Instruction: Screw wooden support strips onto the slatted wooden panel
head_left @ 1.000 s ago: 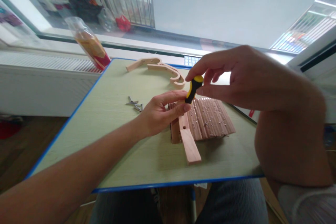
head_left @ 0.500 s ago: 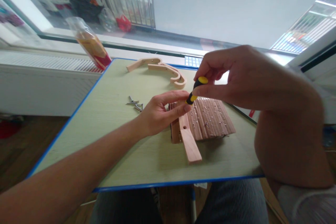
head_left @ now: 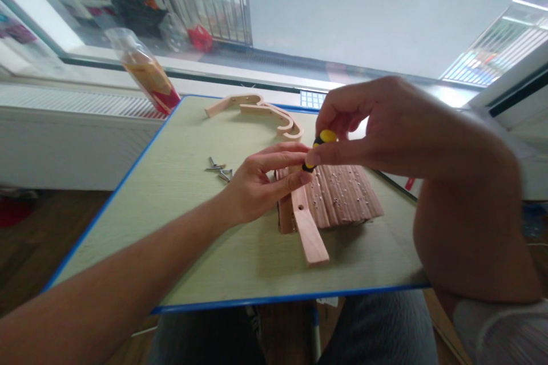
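Observation:
My right hand [head_left: 363, 125] grips a black and yellow screwdriver [head_left: 327, 136], which is tilted with its lower end towards my left fingers. My left hand [head_left: 269, 179] is closed around the upper part of a light wooden piece [head_left: 311, 236], thumb and forefinger by the screwdriver's lower end. One dark hole shows in the wood below my thumb. The piece lies on a ridged brown cardboard block [head_left: 346, 197] dotted with small holes, and its bent end reaches past the block's near edge. My fingers hide the screwdriver's tip and any screw under it.
Several loose screws [head_left: 220, 168] lie left of my left hand. Curved wooden hooks [head_left: 269, 111] rest at the back of the blue-edged table [head_left: 171, 262]. A bottle with a red and yellow label [head_left: 149, 77] stands beyond the far left corner, near a radiator [head_left: 77, 137] and window.
The screwdriver and my right fingers have shifted slightly down and left, the handle turning a little in my grip. My left hand and the wooden piece stay nearly in place.

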Tool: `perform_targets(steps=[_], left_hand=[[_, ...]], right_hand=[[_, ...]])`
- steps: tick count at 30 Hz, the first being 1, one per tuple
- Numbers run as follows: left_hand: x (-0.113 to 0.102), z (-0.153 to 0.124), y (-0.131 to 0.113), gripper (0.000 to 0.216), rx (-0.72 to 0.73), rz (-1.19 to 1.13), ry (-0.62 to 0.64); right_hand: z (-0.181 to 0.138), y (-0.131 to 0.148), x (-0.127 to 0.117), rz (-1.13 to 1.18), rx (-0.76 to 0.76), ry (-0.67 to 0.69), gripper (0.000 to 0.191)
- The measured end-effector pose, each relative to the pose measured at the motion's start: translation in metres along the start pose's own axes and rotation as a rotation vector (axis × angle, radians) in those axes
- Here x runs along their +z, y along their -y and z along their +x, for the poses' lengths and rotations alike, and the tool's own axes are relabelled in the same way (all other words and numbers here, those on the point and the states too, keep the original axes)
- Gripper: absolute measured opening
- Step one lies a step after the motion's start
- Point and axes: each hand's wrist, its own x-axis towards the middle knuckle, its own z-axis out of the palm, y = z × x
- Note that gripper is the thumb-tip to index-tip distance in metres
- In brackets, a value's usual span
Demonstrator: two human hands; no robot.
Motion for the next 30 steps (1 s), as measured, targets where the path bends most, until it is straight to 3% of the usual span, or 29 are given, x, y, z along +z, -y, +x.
perform_targets(steps=[4, 19, 30], left_hand=[[-0.001, 0.000, -0.001, 0.029, -0.005, -0.003, -0.005], [-0.002, -0.003, 0.001, 0.032, 0.053, -0.021, -0.057], [-0.001, -0.002, 0.003, 0.032, 0.078, 0.006, -0.069]], right_hand=[[-0.005, -0.001, -0.011, 0.091, -0.025, 0.083, 0.027], [-0.003, 0.009, -0.004, 0.099, -0.012, 0.010, 0.008], [0.001, 0.005, 0.005, 0.043, 0.016, -0.060, 0.022]])
